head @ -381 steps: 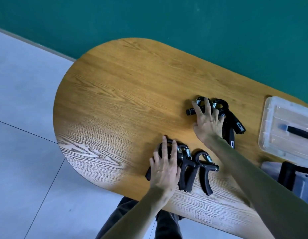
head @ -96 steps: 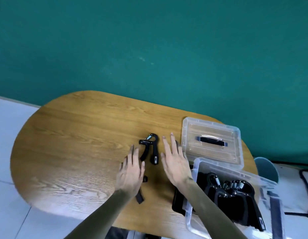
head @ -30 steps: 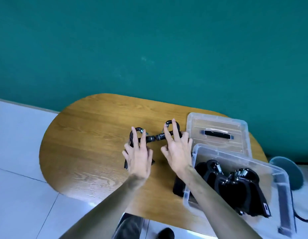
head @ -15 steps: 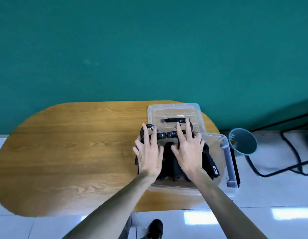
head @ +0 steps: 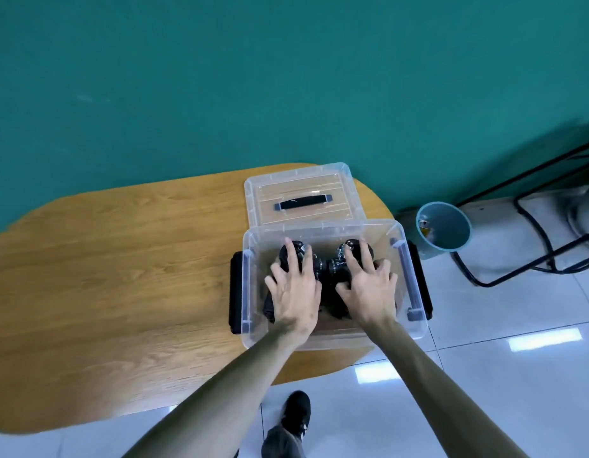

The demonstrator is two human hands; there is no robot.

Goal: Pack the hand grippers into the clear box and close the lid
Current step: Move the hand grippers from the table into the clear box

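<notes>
The clear box (head: 322, 228) stands open at the table's right end, with black latches on its two sides. Both my hands are inside it. My left hand (head: 294, 290) lies over a black hand gripper (head: 320, 266) on the left side, and my right hand (head: 367, 289) lies over another black hand gripper (head: 336, 266) on the right side. More black grippers sit under them, mostly hidden by my hands. The clear lid (head: 301, 196), with a black handle, lies flat on the table just behind the box.
The oval wooden table (head: 121, 276) runs to the left of the box. A teal bin (head: 443, 228) stands on the white tiled floor to the right, next to black cables and a metal frame. A green wall is behind. My shoe shows below.
Both hands have carried the last two grippers from the table into the box and moved deeper into it. The view has shifted right, centring on the box.
</notes>
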